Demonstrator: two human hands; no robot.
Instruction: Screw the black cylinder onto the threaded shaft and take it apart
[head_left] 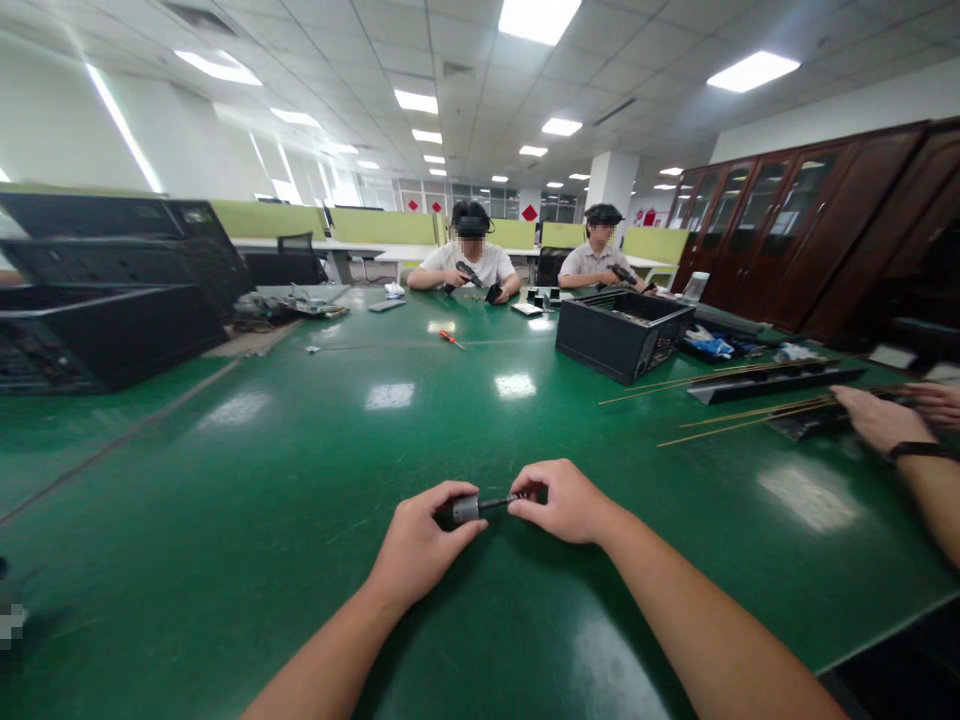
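My left hand (424,540) is closed around a short grey metal cylinder (466,508), thumb in front and fingers behind. From the cylinder's right end a thin dark rod (495,502) runs to my right hand (559,502), where thumb and forefinger pinch its far end. Those fingertips partly cover something small at the rod's tip. Both hands are low over the green tabletop (360,450), near its middle. Whether the cylinder touches the table I cannot tell.
An orange screwdriver (450,338) lies farther back. A black computer case (622,335) stands right of centre, with thin brass-coloured rods (720,425) before it. More cases (112,330) are at left. Two people sit opposite; another person's hands (885,420) work at right.
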